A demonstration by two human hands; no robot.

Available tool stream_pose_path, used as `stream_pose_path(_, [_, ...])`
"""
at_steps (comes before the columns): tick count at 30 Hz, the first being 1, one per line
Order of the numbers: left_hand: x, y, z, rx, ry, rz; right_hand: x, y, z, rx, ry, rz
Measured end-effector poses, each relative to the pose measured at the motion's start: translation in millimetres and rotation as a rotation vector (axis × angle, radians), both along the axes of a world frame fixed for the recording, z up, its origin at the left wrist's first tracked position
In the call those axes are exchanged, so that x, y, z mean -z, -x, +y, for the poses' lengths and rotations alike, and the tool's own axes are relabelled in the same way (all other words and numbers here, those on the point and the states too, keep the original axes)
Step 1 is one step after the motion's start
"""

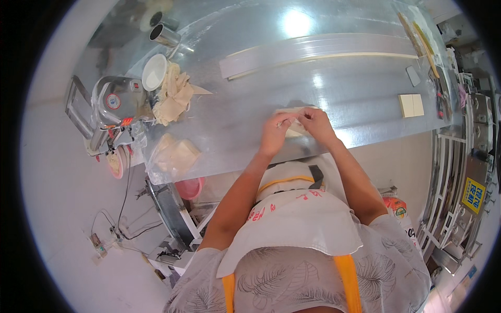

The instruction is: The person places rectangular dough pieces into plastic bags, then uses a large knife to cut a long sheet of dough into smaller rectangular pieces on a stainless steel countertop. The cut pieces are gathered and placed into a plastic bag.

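Near the front edge of the metal table [242, 129], my left hand [274, 132] and my right hand [319, 126] meet with fingertips pinched. A small, thin whitish piece [294, 120] shows between the fingers; whether it is plastic film or dough I cannot tell. Beneath both hands lie pale, flat dough sheets [296, 132], partly covered by my fingers and showing at the near and far sides. To the right, two side-by-side stacks of square dough wrappers [411, 105] rest on the table.
A metal dough machine [117, 99], white bowl [154, 72] and heap of dough scraps [174, 98] stand at left. Bagged dough sheets [178, 154] lie at the front left corner. A long flat strip [321, 53] spans the far side. Wooden sticks [424, 47] lie far right.
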State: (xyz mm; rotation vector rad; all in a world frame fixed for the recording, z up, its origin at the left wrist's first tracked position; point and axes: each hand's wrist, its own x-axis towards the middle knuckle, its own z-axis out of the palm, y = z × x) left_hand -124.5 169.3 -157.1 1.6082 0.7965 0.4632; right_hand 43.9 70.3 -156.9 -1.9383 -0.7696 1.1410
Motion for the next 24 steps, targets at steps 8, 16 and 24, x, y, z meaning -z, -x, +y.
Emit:
stream_pose_path(8, [-3, -8, 2, -0.037, 0.227, 0.094, -8, -1, -22, 0.007, -0.221, 0.331])
stream_pose_path(16, [9, -4, 16, -0.306, 0.094, 0.257, -7, 0, -70, -0.058, -0.226, -0.400])
stream_pose_path(24, [42, 47, 19, -0.363, -0.366, 0.198, -22, 28, -32, -0.244, -0.224, -0.544])
